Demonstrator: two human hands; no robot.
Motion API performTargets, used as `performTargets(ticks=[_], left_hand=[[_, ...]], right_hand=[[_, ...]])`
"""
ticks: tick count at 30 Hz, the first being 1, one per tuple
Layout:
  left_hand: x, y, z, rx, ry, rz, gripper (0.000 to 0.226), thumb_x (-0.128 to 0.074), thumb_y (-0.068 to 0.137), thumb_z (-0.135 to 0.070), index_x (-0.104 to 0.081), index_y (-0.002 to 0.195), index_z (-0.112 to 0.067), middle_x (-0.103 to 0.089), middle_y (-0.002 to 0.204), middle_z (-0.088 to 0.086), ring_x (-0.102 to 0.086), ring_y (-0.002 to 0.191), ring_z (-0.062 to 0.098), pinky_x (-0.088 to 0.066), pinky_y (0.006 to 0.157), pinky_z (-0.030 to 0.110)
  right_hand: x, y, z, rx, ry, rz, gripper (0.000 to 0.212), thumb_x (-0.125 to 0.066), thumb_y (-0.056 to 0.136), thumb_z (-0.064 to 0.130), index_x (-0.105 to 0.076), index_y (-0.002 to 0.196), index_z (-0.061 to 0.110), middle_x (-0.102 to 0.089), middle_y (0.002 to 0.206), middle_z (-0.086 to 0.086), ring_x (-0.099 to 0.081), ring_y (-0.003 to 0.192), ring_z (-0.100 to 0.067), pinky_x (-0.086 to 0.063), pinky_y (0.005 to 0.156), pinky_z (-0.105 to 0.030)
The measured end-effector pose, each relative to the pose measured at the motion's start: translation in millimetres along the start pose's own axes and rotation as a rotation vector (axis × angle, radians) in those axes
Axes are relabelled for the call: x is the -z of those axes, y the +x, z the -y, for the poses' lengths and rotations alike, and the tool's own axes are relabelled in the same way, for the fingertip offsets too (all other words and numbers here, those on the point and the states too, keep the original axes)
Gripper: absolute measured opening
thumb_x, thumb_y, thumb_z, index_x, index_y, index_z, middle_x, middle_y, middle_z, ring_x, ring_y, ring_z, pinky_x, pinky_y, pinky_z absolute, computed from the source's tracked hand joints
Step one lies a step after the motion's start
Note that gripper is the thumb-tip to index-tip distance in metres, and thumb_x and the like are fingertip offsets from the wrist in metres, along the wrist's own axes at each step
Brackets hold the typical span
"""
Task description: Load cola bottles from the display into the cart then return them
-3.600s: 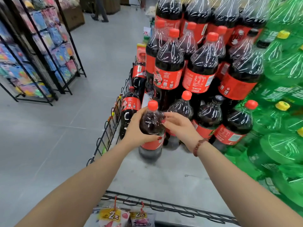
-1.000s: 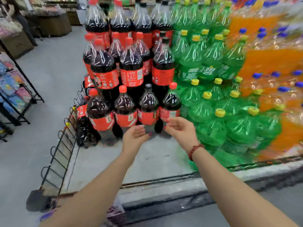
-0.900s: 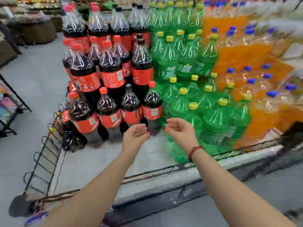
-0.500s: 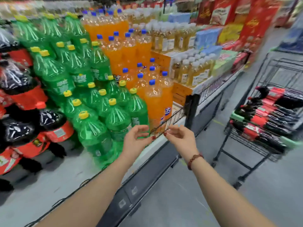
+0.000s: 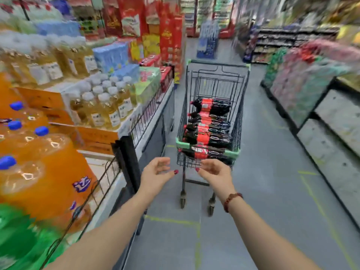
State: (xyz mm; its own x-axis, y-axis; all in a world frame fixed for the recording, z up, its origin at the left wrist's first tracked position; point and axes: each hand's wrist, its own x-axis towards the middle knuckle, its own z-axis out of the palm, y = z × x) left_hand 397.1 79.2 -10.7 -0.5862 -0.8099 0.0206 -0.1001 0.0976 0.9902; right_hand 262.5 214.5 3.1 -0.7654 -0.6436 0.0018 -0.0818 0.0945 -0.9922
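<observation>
While both arms reach forward over the aisle, the left hand (image 5: 155, 172) and the right hand (image 5: 213, 171) hold nothing: fingers are loosely spread, palms turned toward each other, with a gap between them. Red polish shows on the nails, and a dark red bead bracelet (image 5: 231, 201) circles the right wrist. Just beyond the hands stands the cart (image 5: 181, 143), a dark wire trolley with green trim, and the cola bottles (image 5: 209, 121) lie on their sides inside it, stacked in a row, caps to the left. Their red labels carry white lettering too blurred to read. Left of the aisle, behind a wire rail (image 5: 93, 199), stand orange soda bottles (image 5: 44, 162) with blue caps; one bears a blue mark (image 5: 82, 184) whose character reads "达". Green bottles (image 5: 17, 236) fill the lower left corner. Farther back, pale yellow drinks (image 5: 109, 112) with white caps have white labels, unreadable through the blur.
</observation>
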Motion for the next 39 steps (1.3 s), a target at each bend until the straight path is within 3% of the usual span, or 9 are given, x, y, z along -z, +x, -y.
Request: performTargets(ticks=[2, 7, 13, 19, 23, 30, 33, 36, 39], left_hand=[[-17, 39, 1, -0.008, 0.006, 0.051, 0.037, -0.080, 0.076, 0.000, -0.063, 0.098, -0.024, -0.068, 0.104, -0.001, -0.065, 0.095, 0.021, -0.054, 0.087, 0.032], [-59, 119, -2, 0.000, 0.004, 0.177, 0.036, -0.076, 0.077, 0.004, -0.062, 0.104, -0.015, -0.066, 0.101, -0.005, -0.062, 0.093, 0.016, -0.051, 0.074, 0.012], [-103, 182, 6, 0.066, -0.012, 0.236, 0.039, -0.076, 0.078, 0.001, -0.062, 0.112, -0.012, -0.066, 0.105, -0.003, -0.063, 0.099, 0.014, -0.052, 0.070, 0.012], [-146, 253, 22, 0.138, 0.003, 0.173, 0.044, -0.075, 0.079, 0.001, -0.060, 0.119, -0.007, -0.065, 0.112, 0.002, -0.062, 0.100, 0.008, -0.051, 0.074, 0.012], [-178, 295, 34, 0.261, -0.061, 0.059, 0.046, -0.076, 0.080, -0.001, -0.058, 0.121, -0.006, -0.064, 0.115, 0.004, -0.062, 0.101, 0.009, -0.047, 0.076, 0.012], [-221, 352, 69, 0.475, -0.124, -0.068, 0.045, -0.078, 0.078, -0.003, -0.059, 0.118, -0.009, -0.065, 0.116, 0.008, -0.061, 0.109, 0.019, -0.047, 0.087, 0.021], [-227, 375, 87, 0.586, -0.133, -0.086, 0.045, -0.077, 0.079, -0.005, -0.058, 0.119, -0.011, -0.063, 0.118, 0.010, -0.060, 0.112, 0.022, -0.046, 0.103, 0.037], [-231, 402, 104, 0.714, -0.179, -0.080, 0.046, -0.082, 0.073, -0.010, -0.058, 0.111, -0.016, -0.062, 0.120, 0.011, -0.060, 0.114, 0.031, -0.043, 0.106, 0.050], [-233, 431, 133, 0.830, -0.176, -0.058, 0.088, -0.093, 0.050, -0.036, -0.054, 0.124, -0.010, -0.059, 0.130, 0.014, -0.056, 0.121, 0.033, -0.038, 0.109, 0.054]], right_hand=[[10, 33, -1, -0.013, -0.023, -0.056, 0.018, -0.069, 0.080, -0.002, -0.067, 0.093, 0.009, -0.066, 0.079, 0.000, -0.063, 0.076, -0.014, -0.054, 0.071, -0.016], [31, 101, -6, -0.059, -0.047, -0.158, 0.017, -0.070, 0.080, 0.000, -0.066, 0.091, 0.013, -0.067, 0.082, -0.002, -0.063, 0.077, -0.012, -0.052, 0.065, -0.013], [58, 170, -25, -0.113, -0.044, -0.200, 0.020, -0.071, 0.081, 0.003, -0.066, 0.095, 0.017, -0.069, 0.089, -0.007, -0.065, 0.082, -0.014, -0.052, 0.069, -0.015], [89, 258, -60, -0.138, -0.083, -0.166, 0.020, -0.070, 0.081, 0.004, -0.065, 0.096, 0.017, -0.069, 0.088, -0.005, -0.066, 0.081, -0.014, -0.054, 0.072, -0.018], [110, 315, -84, -0.168, -0.078, -0.150, 0.024, -0.074, 0.078, 0.005, -0.064, 0.088, 0.024, -0.069, 0.089, -0.006, -0.066, 0.084, -0.019, -0.056, 0.079, -0.031], [128, 391, -123, -0.279, -0.066, -0.104, 0.029, -0.079, 0.074, 0.005, -0.064, 0.093, 0.020, -0.067, 0.096, -0.008, -0.063, 0.089, -0.022, -0.054, 0.086, -0.032], [128, 412, -141, -0.354, -0.075, -0.075, 0.032, -0.080, 0.074, 0.008, -0.063, 0.101, 0.017, -0.066, 0.100, -0.007, -0.062, 0.094, -0.021, -0.052, 0.089, -0.032], [127, 434, -156, -0.430, -0.103, -0.081, 0.037, -0.080, 0.074, 0.013, -0.062, 0.106, 0.018, -0.064, 0.106, -0.003, -0.059, 0.098, -0.015, -0.052, 0.088, -0.030], [125, 455, -169, -0.476, -0.107, -0.112, 0.042, -0.079, 0.075, 0.014, -0.058, 0.111, 0.021, -0.060, 0.111, 0.003, -0.056, 0.107, -0.016, -0.051, 0.094, -0.039]])
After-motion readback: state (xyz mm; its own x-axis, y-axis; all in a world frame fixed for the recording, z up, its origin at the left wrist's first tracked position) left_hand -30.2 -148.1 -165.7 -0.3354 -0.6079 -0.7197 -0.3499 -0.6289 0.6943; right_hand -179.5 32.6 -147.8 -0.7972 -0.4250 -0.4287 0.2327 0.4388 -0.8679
